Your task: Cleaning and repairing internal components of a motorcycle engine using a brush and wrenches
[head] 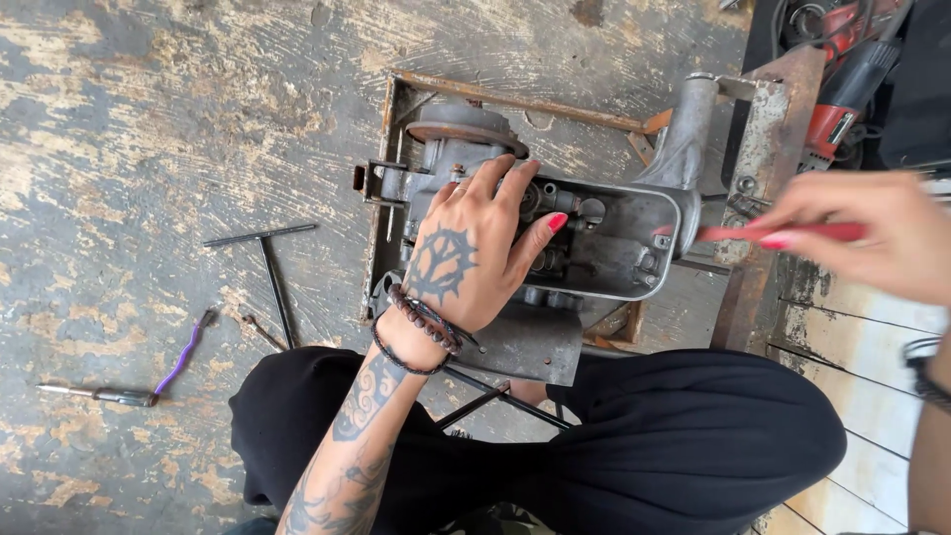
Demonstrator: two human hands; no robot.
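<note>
A grey metal engine casing lies on a rusty steel frame on the floor in front of my knees. My left hand rests flat on the casing's open left part, fingers spread over its inner parts. My right hand holds a red-handled tool by its handle; the tool's tip points left and reaches the casing's right end. The tip itself is blurred.
A black T-handle wrench lies on the worn concrete floor to the left. Further left lie a purple-handled tool and a small screwdriver. A red power tool sits at top right. Wooden planks run along the right.
</note>
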